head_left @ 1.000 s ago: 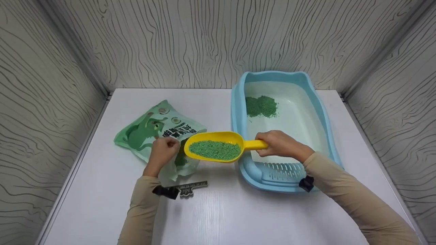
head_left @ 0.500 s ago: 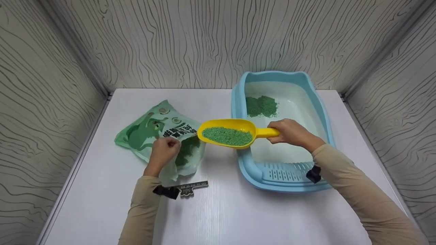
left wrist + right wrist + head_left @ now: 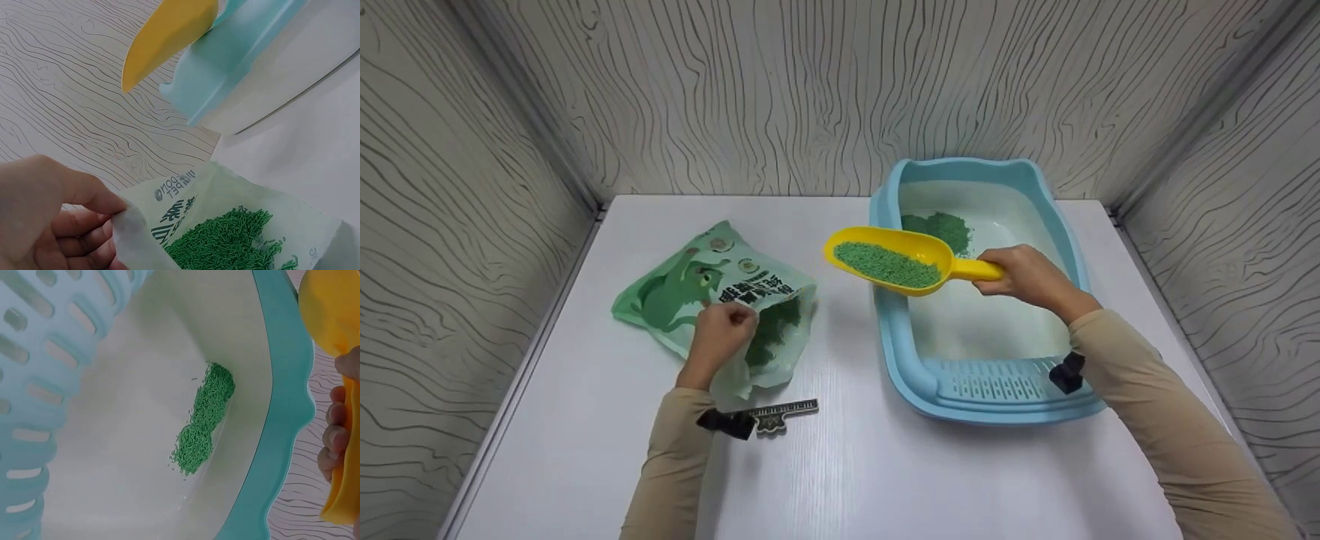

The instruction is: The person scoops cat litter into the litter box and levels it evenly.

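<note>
My right hand [image 3: 1024, 276] grips the handle of a yellow scoop [image 3: 941, 255], level and loaded with green pellet litter [image 3: 885, 264]. The scoop's bowl overlaps the left rim of a blue litter box [image 3: 894, 330] in the head view. Pinched between my left thumb and fingers [image 3: 84, 194] is the edge of the green litter bag [image 3: 682, 289], which lies on its side with its mouth held open. More pellets [image 3: 225, 242] show inside that mouth. My left hand [image 3: 724, 334] is at the bag's near side.
Inside the box, a small double heap of green pellets [image 3: 202, 419] lies at the far left, and a slotted step [image 3: 997, 379] spans its near end. A small dark ruler-like piece [image 3: 784, 411] lies near my left wrist. Wood-patterned walls [image 3: 825, 97] enclose the white table [image 3: 840, 465].
My right hand has carried the loaded scoop away from the bag's mouth, rightward and farther back, to the box's left rim. The left hand and bag have stayed nearly still.
</note>
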The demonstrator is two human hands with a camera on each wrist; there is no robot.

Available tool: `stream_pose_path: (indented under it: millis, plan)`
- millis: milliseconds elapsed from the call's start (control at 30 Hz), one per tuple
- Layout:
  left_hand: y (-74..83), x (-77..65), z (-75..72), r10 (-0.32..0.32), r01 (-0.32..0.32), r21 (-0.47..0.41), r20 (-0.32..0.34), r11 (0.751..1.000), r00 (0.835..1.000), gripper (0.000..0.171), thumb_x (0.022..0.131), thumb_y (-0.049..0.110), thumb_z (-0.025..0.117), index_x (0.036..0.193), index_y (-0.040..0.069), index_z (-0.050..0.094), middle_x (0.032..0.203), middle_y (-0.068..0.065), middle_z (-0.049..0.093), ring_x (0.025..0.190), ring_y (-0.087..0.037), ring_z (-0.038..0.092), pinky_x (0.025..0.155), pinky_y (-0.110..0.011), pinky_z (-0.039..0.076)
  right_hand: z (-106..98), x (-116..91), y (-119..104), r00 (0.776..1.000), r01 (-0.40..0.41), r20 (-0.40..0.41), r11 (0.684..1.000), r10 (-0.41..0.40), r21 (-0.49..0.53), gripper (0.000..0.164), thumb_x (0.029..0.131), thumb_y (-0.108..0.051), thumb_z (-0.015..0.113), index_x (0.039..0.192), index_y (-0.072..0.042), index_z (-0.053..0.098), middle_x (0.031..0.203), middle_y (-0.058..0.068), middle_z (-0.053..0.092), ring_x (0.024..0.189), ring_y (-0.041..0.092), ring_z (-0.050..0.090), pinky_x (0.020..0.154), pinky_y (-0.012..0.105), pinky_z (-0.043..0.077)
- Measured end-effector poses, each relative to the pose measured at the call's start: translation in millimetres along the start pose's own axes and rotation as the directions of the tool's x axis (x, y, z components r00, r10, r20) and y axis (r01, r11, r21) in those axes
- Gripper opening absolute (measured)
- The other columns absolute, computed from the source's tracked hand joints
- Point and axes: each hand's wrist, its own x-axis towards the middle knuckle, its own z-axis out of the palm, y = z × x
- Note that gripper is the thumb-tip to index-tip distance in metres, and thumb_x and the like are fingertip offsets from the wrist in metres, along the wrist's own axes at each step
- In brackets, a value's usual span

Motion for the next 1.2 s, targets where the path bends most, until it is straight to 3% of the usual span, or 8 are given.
stream_pose_path:
  millis: [200,467,733,867,1100,1200]
  plan:
    - [0.0,0.2,0.3,-0.025,0.025,-0.003,0.01,1.0,1.0,0.014,0.082,0.006,0.062,0.086,-0.003,0.073,0.077,-0.016,0.07,0.062,-0.012,0.052,0.062,-0.025,0.043,-6,-4,11,0.998,-0.057,-0.019,0.998,0.057,0.0,0.02,0.085,-0.017,0.07,0.099,-0.003,0.07,0.082,0.009,0.069,0.071,0.016,0.054,0.069,0.023,0.046]
    - [4.2,0.8,-0.2,0.042,-0.042,0.01,0.005,0.999,0.999,0.015,0.084,0.006,0.061,0.084,-0.003,0.073,0.075,-0.017,0.07,0.061,-0.013,0.053,0.066,-0.031,0.048,-14,-12,26,0.994,-0.108,-0.037,0.994,0.107,-0.016,0.02,0.087,-0.017,0.069,0.098,-0.001,0.067,0.081,0.012,0.066,0.069,0.017,0.051,0.067,0.027,0.044]
    - [3.3,0.9,0.8,0.01,-0.011,0.015,0.02,1.0,1.0,0.014,0.083,0.005,0.06,0.083,-0.002,0.072,0.074,-0.016,0.07,0.062,-0.012,0.051,0.067,-0.029,0.046,-21,-20,40,0.985,-0.163,-0.066,0.986,0.161,-0.029,0.024,0.088,-0.021,0.068,0.1,0.0,0.066,0.08,0.012,0.064,0.069,0.018,0.05,0.065,0.026,0.042]
    - [1.5,0.6,0.4,0.011,-0.011,0.017,0.018,1.0,1.0,0.014,0.084,0.005,0.06,0.084,-0.002,0.072,0.074,-0.016,0.07,0.061,-0.013,0.052,0.072,-0.034,0.049,-23,-22,44,0.98,-0.189,-0.059,0.982,0.188,-0.027,0.026,0.089,-0.021,0.068,0.102,0.001,0.066,0.082,0.013,0.065,0.069,0.019,0.05,0.066,0.027,0.042]
    - [-0.1,0.6,-1.2,0.009,-0.009,-0.001,0.022,1.0,1.0,0.014,0.084,0.006,0.061,0.085,-0.003,0.072,0.076,-0.018,0.07,0.062,-0.016,0.055,0.092,-0.047,0.049,-24,-24,47,0.966,-0.258,-0.008,0.966,0.258,-0.017,0.029,0.09,-0.022,0.066,0.106,0.002,0.065,0.086,0.016,0.065,0.072,0.022,0.052,0.068,0.031,0.043]
    - [-0.4,0.7,-1.4,0.012,-0.012,0.001,0.021,1.0,1.0,0.014,0.084,0.006,0.061,0.085,-0.002,0.072,0.076,-0.018,0.07,0.063,-0.016,0.055,0.093,-0.048,0.049,-24,-25,50,0.96,-0.282,-0.002,0.959,0.282,-0.035,0.031,0.091,-0.024,0.065,0.106,0.003,0.065,0.086,0.016,0.065,0.072,0.022,0.052,0.069,0.03,0.043]
